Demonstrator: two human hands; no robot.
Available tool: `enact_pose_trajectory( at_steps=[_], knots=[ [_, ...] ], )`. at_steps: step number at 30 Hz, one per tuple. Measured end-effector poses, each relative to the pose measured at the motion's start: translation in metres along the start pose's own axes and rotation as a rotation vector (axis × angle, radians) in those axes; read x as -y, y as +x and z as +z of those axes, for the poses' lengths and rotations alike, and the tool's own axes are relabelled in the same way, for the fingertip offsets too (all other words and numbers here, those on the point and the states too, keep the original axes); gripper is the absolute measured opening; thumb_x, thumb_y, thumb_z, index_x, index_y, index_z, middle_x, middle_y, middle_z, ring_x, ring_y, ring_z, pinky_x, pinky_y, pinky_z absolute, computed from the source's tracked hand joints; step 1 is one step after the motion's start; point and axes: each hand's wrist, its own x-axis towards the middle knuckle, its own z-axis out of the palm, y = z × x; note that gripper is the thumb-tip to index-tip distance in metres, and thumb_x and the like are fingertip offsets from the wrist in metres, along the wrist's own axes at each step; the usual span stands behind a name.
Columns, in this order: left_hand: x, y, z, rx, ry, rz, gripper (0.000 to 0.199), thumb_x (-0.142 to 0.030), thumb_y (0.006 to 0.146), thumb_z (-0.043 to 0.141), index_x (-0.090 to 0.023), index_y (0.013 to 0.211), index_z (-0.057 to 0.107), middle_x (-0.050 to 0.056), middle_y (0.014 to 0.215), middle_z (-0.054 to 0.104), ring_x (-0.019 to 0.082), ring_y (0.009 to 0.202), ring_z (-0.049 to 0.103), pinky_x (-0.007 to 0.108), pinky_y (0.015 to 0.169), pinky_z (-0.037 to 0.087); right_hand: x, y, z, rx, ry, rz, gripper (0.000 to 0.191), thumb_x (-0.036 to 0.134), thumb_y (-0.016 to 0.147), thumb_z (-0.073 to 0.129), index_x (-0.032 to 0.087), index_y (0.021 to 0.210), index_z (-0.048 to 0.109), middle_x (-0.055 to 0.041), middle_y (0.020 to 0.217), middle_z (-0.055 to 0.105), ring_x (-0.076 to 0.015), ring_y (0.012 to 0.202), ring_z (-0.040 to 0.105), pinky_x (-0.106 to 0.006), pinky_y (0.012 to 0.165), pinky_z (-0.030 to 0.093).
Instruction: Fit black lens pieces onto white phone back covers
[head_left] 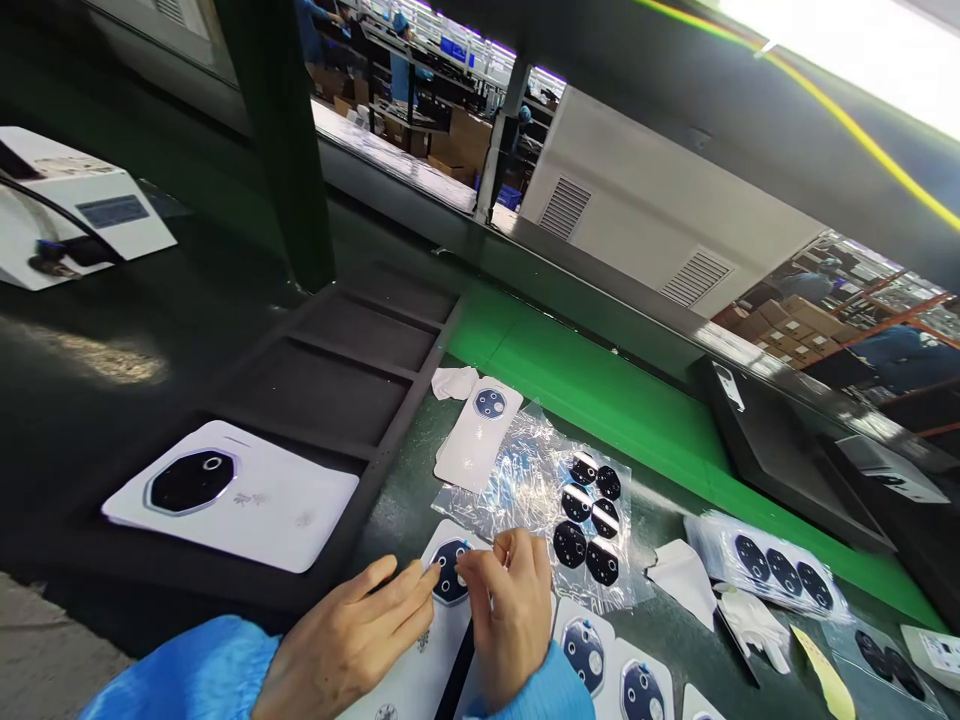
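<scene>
A white phone back cover (pixel 401 690) with a dark, many-sided camera lens plate (pixel 450 580) lies in front of me. My left hand (pixel 356 635) rests over the cover's left side, fingers stretched out and tips at the plate's left edge. My right hand (pixel 514 610) pinches at the plate's right edge; what its fingertips hold is hidden. A small blue tab shows at the plate's top edge. Below my right hand runs a dark strip (pixel 455 675). Beyond, a clear plastic sheet (pixel 517 475) carries several loose lens plates (pixel 570 543).
Another white back cover (pixel 277 500) lies on the black divided tray (pixel 345 390) at left. More covers (pixel 641 690) lie at right. Further right are bagged lens plates (pixel 784 572), a white cloth (pixel 684 580) and yellow paper (pixel 823 672). A white machine (pixel 75 215) stands at far left.
</scene>
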Motion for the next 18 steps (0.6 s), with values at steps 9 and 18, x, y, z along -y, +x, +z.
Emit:
enact_pose_trajectory(
  at_steps=[9, 18],
  knots=[
    [-0.001, -0.001, 0.001, -0.028, -0.026, -0.013, 0.05, -0.004, 0.096, 0.021, -0.018, 0.076, 0.065, 0.0, 0.084, 0.071, 0.012, 0.089, 0.056, 0.03, 0.091, 0.033, -0.002, 0.003, 0.024, 0.001, -0.078, -0.057, 0.024, 0.011, 0.086, 0.054, 0.021, 0.065, 0.06, -0.0014, 0.068, 0.045, -0.0168, 0.065, 0.039, -0.028, 0.056, 0.027],
    [0.0, 0.002, 0.0, -0.038, -0.039, -0.014, 0.052, -0.005, 0.097, 0.019, -0.015, 0.076, 0.065, 0.002, 0.081, 0.073, 0.012, 0.088, 0.056, 0.031, 0.089, 0.034, 0.003, 0.002, 0.019, -0.025, -0.186, -0.11, 0.035, 0.016, 0.095, 0.037, 0.019, 0.069, 0.06, -0.0031, 0.07, 0.045, -0.0177, 0.066, 0.036, -0.03, 0.058, 0.026]
  ],
)
